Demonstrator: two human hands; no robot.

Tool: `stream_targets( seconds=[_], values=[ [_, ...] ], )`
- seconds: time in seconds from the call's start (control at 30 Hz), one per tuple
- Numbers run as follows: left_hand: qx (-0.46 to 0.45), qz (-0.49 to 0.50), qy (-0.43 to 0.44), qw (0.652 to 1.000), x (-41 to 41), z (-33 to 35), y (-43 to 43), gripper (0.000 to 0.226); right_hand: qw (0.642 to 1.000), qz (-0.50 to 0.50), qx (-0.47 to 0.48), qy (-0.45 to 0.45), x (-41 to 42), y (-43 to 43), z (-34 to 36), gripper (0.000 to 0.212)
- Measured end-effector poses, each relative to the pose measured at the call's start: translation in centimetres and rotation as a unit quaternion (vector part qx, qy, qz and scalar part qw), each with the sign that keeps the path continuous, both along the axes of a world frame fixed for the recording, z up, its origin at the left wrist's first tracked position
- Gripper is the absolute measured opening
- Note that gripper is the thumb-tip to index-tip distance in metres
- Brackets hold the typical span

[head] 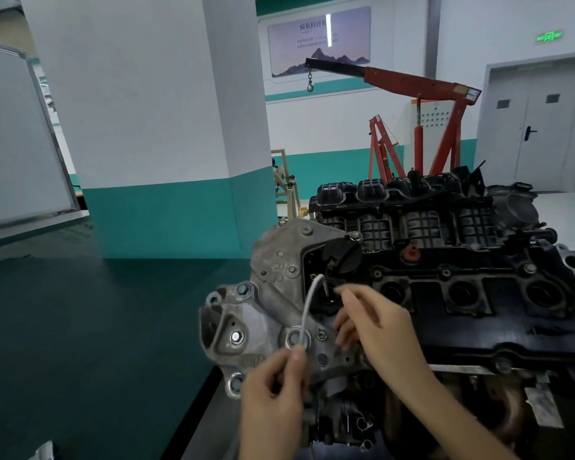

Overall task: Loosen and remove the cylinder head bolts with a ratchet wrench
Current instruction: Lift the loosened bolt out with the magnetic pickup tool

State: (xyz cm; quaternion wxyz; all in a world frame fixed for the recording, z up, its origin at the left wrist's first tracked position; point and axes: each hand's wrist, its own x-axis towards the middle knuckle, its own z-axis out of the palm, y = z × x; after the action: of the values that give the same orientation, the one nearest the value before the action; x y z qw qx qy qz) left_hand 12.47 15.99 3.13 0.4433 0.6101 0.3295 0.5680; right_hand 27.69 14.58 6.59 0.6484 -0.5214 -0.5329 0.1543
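An engine lies in front of me, its black cylinder head cover [478, 313] to the right and a grey metal end cover [273, 293] facing me. A thin silver wrench handle [307, 310], blurred by motion, runs from a dark socket well [327, 297] near the cover's left end down to my left hand [273, 393], which pinches its lower end. My right hand [375, 323] hovers over the cover just right of that well, fingers loosely spread and blurred. The bolt itself is hidden in the well.
A black intake manifold [412, 210] sits behind the cover. Several round plug wells [462, 293] line the cover to the right. Dark green bench surface [80, 327] spreads to the left. A red engine hoist [429, 111] stands behind.
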Motion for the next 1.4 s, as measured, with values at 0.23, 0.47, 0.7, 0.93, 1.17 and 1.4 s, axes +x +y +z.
stream_targets(
  seconds=[0.23, 0.47, 0.7, 0.93, 1.17, 1.4],
  values=[
    [0.031, -0.053, 0.110, 0.992, 2.3, -1.4, -1.3, 0.044, 0.935, 0.200, -0.102, 0.275, -1.6, -2.1, 0.9, 0.035],
    [0.138, -0.059, 0.210, 0.966, 1.6, 4.0, 4.2, 0.016, 0.956, 0.148, -0.120, 0.223, 0.2, -1.4, 2.7, 0.034],
    [0.372, -0.020, 0.283, 0.884, 4.8, 6.5, 8.8, 0.019, 0.969, 0.115, -0.122, 0.183, 0.1, -2.3, 2.3, 0.035],
    [0.387, -0.009, 0.279, 0.879, 5.5, 5.5, 7.9, 0.011, 0.994, -0.030, -0.104, -0.015, 0.2, -2.1, 2.4, 0.042],
    [0.397, 0.021, 0.220, 0.891, 6.2, 7.7, 7.4, 0.006, 0.983, -0.117, -0.012, -0.141, 1.7, -2.8, 5.3, 0.043],
    [0.432, 0.032, 0.165, 0.886, 6.0, 9.0, 6.8, 0.007, 0.977, -0.140, 0.045, -0.156, 1.5, -4.7, 6.7, 0.045]
  ],
)
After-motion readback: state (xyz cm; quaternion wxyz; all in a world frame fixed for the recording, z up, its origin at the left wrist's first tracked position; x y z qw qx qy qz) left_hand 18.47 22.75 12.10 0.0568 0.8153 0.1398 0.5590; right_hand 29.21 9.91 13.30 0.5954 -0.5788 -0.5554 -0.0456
